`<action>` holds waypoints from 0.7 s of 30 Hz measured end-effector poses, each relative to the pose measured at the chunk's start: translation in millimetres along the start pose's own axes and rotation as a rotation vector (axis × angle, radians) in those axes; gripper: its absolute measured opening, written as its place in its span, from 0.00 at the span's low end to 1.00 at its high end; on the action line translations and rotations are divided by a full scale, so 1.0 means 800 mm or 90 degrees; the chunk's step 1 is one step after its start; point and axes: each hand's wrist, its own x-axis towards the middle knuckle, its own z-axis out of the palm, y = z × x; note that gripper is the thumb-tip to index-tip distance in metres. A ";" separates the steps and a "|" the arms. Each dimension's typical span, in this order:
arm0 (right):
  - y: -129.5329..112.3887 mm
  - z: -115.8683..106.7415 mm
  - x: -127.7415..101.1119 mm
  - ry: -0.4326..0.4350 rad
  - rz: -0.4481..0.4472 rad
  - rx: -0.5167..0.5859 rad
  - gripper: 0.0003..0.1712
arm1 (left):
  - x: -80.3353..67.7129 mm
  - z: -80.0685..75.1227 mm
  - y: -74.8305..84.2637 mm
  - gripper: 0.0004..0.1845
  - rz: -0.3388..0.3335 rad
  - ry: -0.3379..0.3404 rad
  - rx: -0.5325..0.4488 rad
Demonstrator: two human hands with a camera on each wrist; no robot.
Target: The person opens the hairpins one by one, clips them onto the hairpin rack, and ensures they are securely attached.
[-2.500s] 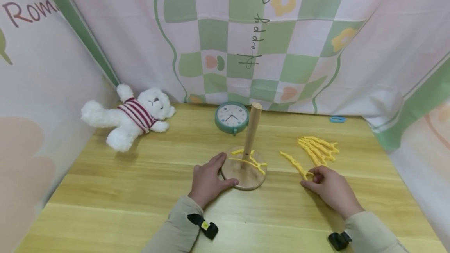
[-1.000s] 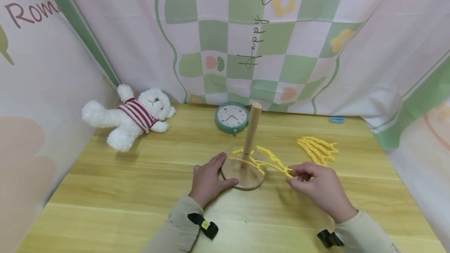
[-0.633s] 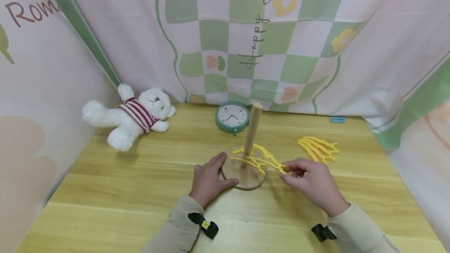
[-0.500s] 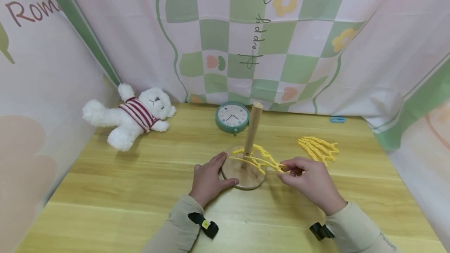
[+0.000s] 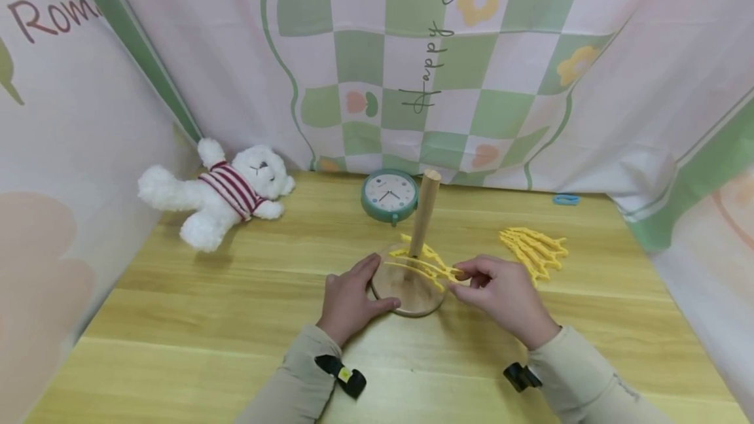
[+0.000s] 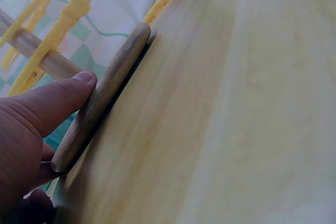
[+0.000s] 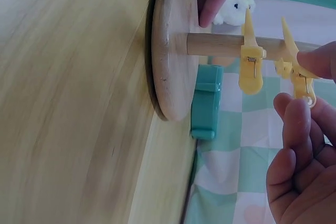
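My left hand (image 5: 353, 303) grips the rim of the round wooden base (image 5: 412, 303), thumb at the near edge. A wooden post (image 5: 425, 214) rises upright from this base. One yellow alligator hair clip (image 7: 252, 72) is on the post, spaced off the base in the right wrist view. Farther up, a second yellow hair clip (image 7: 303, 85) lies across the post, its long arms reaching past it. My right hand (image 5: 503, 293) pinches that second clip at its forked handle end between thumb and fingers.
Several yellow hair clips (image 5: 533, 250) lie fanned out on the table (image 5: 235, 345) to the right. A green clock (image 5: 389, 196) lies behind the post. A white plush bear (image 5: 230, 192) is at the left, a small blue ring-like item (image 5: 566, 199) at the back right.
My right hand has picked up one clip beside the fanned group and carried it left to the post, its arms now reaching farther past the post. My left hand has stayed on the base.
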 end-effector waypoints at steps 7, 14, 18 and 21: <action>-0.001 0.005 0.005 0.010 -0.002 -0.010 0.10 | 0.000 -0.002 0.002 0.48 0.004 0.000 0.006; -0.001 0.006 0.007 -0.005 0.006 -0.016 0.11 | -0.001 -0.004 0.003 0.48 0.010 -0.003 0.014; -0.002 0.005 0.009 -0.020 0.004 -0.021 0.11 | -0.001 -0.004 0.004 0.48 0.012 -0.012 0.024; -0.002 0.002 0.010 -0.031 0.003 -0.023 0.11 | -0.001 -0.005 0.004 0.48 0.018 -0.029 0.037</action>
